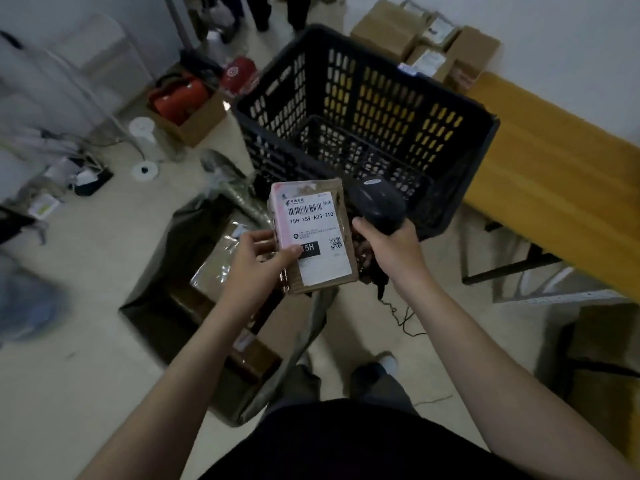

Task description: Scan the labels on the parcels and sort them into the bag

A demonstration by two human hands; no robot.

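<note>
the black crate [381,98] stands on the floor with its slotted walls and grid floor showing. just left of the crate and nearer the person, a dark grey bag [162,258] lies open on the floor, with brown parcels [221,261] wrapped in shiny tape packed inside it. further left of the crate a small open carton [194,126] holds red items. behind the crate several cardboard boxes [426,46] are stacked by the wall, and to the crate's right runs a yellow bench [554,188]. the parcel [346,265] is held up in front of the crate's near edge, above the bag's right side: a small brown cardboard box, pinkish along its left edge. its white label [317,233] faces the camera with a barcode, the code 15h-159-a03-210, a qr code and a black block partly under the thumb. the left hand [256,268] grips the parcel's lower left side, thumb on the label. the right hand [388,251] is wrapped round a black scanner [377,206] just beside the parcel, at the crate's near edge, and its cable [398,313] hangs below.
</note>
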